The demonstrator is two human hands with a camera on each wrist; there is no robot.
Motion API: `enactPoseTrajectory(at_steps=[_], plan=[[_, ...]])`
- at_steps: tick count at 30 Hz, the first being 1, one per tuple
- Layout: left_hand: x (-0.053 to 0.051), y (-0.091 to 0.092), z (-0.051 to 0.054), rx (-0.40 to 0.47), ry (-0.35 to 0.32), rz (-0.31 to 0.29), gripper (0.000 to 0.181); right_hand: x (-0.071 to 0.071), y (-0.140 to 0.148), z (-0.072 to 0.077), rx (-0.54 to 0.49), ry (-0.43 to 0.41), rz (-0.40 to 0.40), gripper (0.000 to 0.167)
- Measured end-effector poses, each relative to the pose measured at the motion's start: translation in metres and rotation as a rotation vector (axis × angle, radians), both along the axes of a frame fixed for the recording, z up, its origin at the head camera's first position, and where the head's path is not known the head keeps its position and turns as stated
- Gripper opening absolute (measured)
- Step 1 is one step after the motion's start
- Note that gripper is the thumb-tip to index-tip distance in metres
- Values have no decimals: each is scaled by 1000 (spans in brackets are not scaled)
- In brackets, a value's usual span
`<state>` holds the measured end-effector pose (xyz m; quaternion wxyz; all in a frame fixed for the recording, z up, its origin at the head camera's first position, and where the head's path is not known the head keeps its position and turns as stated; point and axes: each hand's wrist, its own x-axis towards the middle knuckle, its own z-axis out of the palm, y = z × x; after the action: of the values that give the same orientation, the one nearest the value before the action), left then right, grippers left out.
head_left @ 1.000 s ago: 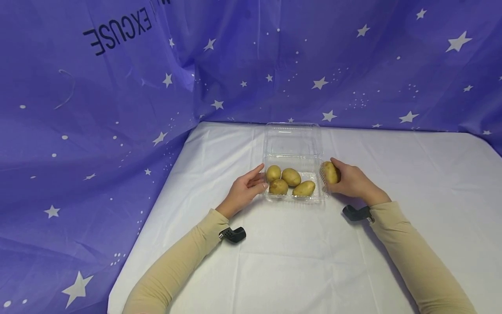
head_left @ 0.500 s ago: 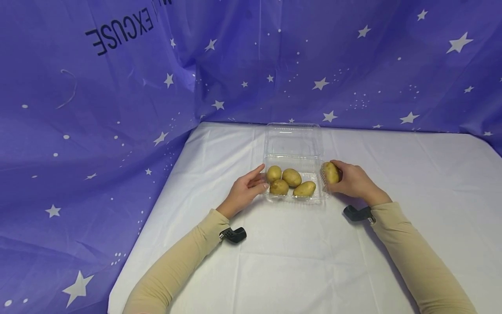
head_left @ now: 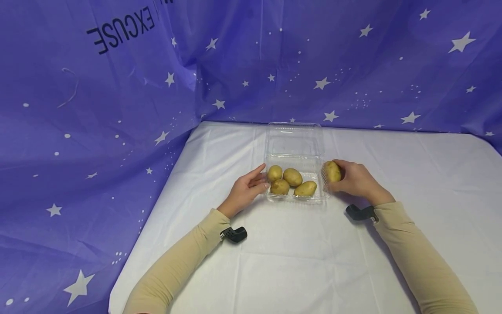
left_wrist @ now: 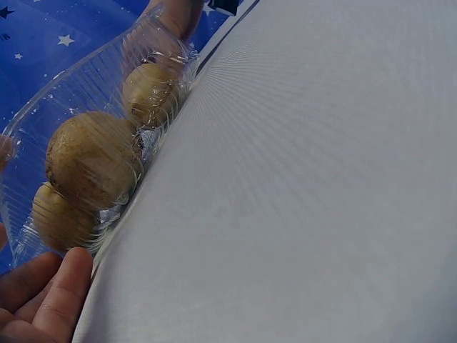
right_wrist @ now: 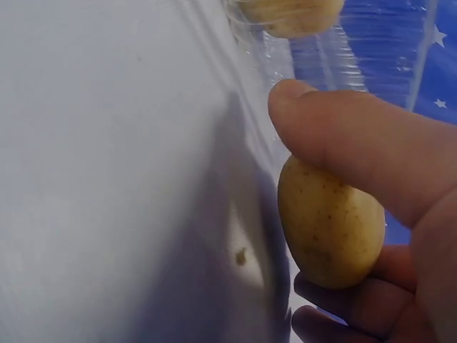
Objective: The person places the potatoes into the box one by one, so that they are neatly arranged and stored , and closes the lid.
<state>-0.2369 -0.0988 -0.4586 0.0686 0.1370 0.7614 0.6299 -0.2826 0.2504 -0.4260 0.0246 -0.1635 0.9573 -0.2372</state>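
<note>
A clear plastic clamshell container (head_left: 295, 162) stands with its lid raised at the back, and several potatoes (head_left: 292, 177) lie in its base. My left hand (head_left: 244, 192) is at the container's left side, fingers fairly straight, the fingertips touching or very near its wall. In the left wrist view its fingers (left_wrist: 66, 293) are by the ribbed plastic corner. Just outside the right wall, my right hand (head_left: 354, 179) holds another potato (head_left: 333, 172). The right wrist view shows that potato (right_wrist: 330, 221) between the thumb and curled fingers, low by the white cloth.
A white cloth (head_left: 290, 257) covers the table. Behind and on the left hangs a purple sheet with white stars (head_left: 235, 56). Black camera mounts (head_left: 234, 235) are worn on both wrists.
Both hands, the container and the potatoes stay nearly where they were. The head view has shifted very slightly; the right hand keeps its hold on the potato.
</note>
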Motion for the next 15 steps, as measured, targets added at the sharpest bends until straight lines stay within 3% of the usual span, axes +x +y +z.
enactPoseTrajectory(at_steps=[15], plan=[[0,0,1,-4,-3,-7,68,4,13,29,-65,-11,-64,92]])
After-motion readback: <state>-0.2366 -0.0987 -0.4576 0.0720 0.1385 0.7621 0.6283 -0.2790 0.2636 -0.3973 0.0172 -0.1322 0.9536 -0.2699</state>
